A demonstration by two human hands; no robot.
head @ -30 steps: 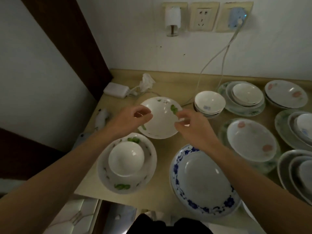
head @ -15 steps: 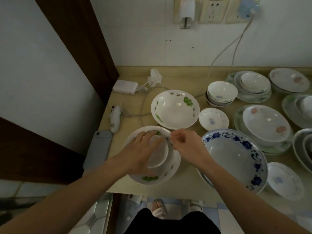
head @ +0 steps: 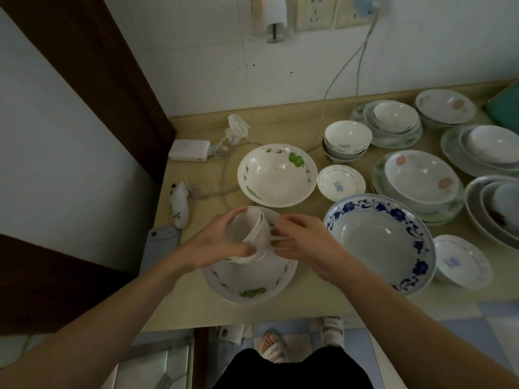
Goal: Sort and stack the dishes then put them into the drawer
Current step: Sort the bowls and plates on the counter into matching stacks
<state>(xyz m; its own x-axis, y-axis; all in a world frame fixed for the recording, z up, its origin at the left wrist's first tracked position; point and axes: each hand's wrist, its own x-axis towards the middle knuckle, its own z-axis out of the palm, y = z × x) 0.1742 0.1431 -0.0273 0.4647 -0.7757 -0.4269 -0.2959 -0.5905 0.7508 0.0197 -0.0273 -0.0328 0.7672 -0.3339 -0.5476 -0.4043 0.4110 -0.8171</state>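
My left hand (head: 216, 245) grips a small stack of plain white bowls (head: 250, 234), tilted on its side above a wide green-leaf bowl (head: 252, 284) near the counter's front edge. My right hand (head: 306, 245) touches the stack's right side with its fingertips, fingers fairly straight. A second green-leaf bowl (head: 276, 175) sits just behind. To the right stands a large blue-patterned bowl (head: 379, 242). The drawer is not in view.
Stacks of small bowls (head: 346, 141), flowered plates (head: 421, 181) and oval dishes (head: 494, 211) fill the counter's right side. A small saucer (head: 341, 182) and another (head: 460, 261) lie loose. A charger (head: 189, 154), cables, a phone (head: 161, 245) lie at the left. The counter edge (head: 224, 322) is close.
My left hand has lifted and tipped the small white bowls out of the near green-leaf bowl. My right hand has come onto their right side. The view shifted slightly.
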